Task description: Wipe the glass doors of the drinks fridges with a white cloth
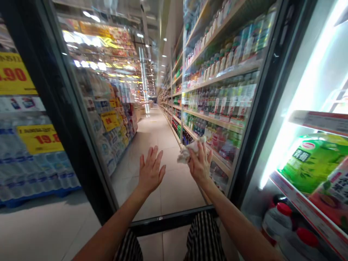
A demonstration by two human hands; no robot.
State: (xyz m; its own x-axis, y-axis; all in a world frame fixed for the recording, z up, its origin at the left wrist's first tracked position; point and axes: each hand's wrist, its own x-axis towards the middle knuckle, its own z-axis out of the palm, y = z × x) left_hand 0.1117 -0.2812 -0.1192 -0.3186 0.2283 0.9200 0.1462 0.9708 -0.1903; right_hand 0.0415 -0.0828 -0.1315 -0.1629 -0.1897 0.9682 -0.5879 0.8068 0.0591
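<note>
My left hand (151,169) is raised against or just in front of the glass door (171,181), palm forward and fingers spread. It holds nothing. With my right hand (201,166) I press a crumpled whitish cloth (186,154) to the pane, fingers stretched over it. Part of the cloth is hidden under the fingers. The door has a dark frame (265,105) and stands open; the shop aisle shows through the glass, partly mixed with reflections. Both forearms reach up from the bottom edge, above knees in striped cloth.
To the right is a lit cooler with a shelf (299,203), green packs (312,163) and red-capped bottles (277,217). Bottled water (35,163) with yellow price signs (40,139) stands at left. The door's bottom rail (168,220) crosses just before my knees.
</note>
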